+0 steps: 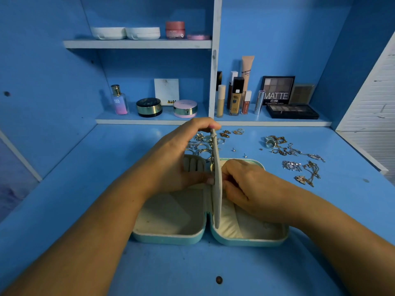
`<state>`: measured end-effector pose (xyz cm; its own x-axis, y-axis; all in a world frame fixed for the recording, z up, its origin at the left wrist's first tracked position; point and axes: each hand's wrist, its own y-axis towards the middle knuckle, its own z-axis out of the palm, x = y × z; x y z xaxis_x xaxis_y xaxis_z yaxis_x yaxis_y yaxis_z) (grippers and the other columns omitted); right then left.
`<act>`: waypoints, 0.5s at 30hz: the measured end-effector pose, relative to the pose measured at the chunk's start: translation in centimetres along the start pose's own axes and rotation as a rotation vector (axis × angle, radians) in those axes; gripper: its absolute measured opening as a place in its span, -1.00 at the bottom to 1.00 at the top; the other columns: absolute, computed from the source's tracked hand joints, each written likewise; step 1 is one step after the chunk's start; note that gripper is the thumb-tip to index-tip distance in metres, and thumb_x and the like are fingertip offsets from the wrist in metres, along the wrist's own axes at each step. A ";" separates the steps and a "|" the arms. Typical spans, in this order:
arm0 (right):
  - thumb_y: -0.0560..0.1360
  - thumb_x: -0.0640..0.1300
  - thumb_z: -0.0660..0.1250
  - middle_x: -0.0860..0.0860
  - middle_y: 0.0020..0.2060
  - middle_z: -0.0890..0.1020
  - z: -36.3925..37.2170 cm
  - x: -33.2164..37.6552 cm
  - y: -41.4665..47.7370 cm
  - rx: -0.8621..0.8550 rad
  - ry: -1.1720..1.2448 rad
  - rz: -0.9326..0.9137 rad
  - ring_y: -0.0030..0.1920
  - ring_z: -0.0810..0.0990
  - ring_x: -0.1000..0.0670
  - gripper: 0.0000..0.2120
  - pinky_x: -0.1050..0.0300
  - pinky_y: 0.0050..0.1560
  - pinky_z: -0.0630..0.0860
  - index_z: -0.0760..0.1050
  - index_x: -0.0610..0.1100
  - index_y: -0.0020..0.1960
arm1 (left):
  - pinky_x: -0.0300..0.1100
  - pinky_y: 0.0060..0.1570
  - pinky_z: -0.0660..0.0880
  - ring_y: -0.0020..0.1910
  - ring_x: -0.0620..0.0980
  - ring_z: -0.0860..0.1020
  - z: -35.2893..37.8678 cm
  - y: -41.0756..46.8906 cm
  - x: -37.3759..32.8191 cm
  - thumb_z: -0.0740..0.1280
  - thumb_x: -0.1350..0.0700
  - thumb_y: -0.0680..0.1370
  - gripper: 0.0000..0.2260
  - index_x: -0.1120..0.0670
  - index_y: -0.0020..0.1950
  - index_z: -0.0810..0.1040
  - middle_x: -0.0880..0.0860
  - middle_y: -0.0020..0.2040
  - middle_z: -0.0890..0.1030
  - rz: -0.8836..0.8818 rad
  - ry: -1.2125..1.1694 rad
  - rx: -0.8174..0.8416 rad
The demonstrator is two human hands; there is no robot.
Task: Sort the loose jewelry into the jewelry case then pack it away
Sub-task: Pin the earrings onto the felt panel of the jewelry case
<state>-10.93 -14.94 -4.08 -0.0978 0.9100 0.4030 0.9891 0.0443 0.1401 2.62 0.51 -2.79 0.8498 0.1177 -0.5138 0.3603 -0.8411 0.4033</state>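
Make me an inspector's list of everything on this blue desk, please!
Surface: blue desk, scuffed, with a dark spot near the front.
Job's things: jewelry case lies open, both halves flat; its divider panel stands upright in the middle. Rings heaped behind the case, necklaces spread to its right, none packed yet.
Clutter: makeup and a perfume bottle on the low shelf.
Hands: left hand pinches the panel, holding it up; right hand, fingers curled, touches the panel's right face; what it holds is hidden.
Cables: nothing seen.
Surroundings: jars on the upper shelf; white slatted panel at right.
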 end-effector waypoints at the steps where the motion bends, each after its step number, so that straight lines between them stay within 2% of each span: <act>1: 0.60 -0.08 0.16 0.21 -0.25 0.34 0.0 0.0 0.0 0.007 -0.002 0.000 -0.16 0.36 0.32 -0.80 0.43 -0.13 0.31 0.24 0.06 -0.18 | -0.37 0.28 0.31 0.35 -0.26 0.37 0.0 0.0 0.0 0.43 -0.23 0.25 -0.30 -0.36 0.31 0.20 -0.27 0.34 0.39 0.002 -0.001 -0.004; 5: 0.60 -0.08 0.17 0.20 -0.27 0.38 0.0 -0.1 0.0 0.009 0.013 -0.002 -0.18 0.39 0.25 -0.79 0.39 -0.18 0.32 0.25 0.07 -0.20 | -0.29 0.29 0.33 0.35 -0.24 0.38 0.1 0.0 0.1 0.50 -0.12 0.27 -0.28 -0.33 0.33 0.23 -0.25 0.34 0.40 0.003 0.002 -0.013; 9: 0.60 -0.07 0.17 0.13 -0.28 0.44 0.0 -0.1 0.0 -0.001 0.048 0.013 -0.25 0.40 0.11 -0.83 0.30 -0.25 0.32 0.37 -0.09 -0.15 | -0.39 0.27 0.30 0.35 -0.24 0.38 0.1 0.0 0.2 0.53 -0.07 0.29 -0.28 -0.32 0.33 0.24 -0.26 0.32 0.41 0.012 0.007 -0.014; 15: 0.60 -0.06 0.17 0.03 -0.25 0.52 0.0 -0.1 0.2 0.045 0.109 0.073 -0.25 0.42 0.07 -0.81 0.15 -0.20 0.36 0.42 -0.14 -0.10 | -0.49 0.22 0.28 0.33 -0.26 0.39 0.1 -0.1 0.4 0.59 0.01 0.30 -0.25 -0.33 0.32 0.24 -0.26 0.31 0.42 0.001 0.016 -0.013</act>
<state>-10.75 -15.05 -4.09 -0.0342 0.8613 0.5069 0.9977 0.0001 0.0672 2.86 0.53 -3.11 0.8562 0.1257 -0.5010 0.3644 -0.8345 0.4133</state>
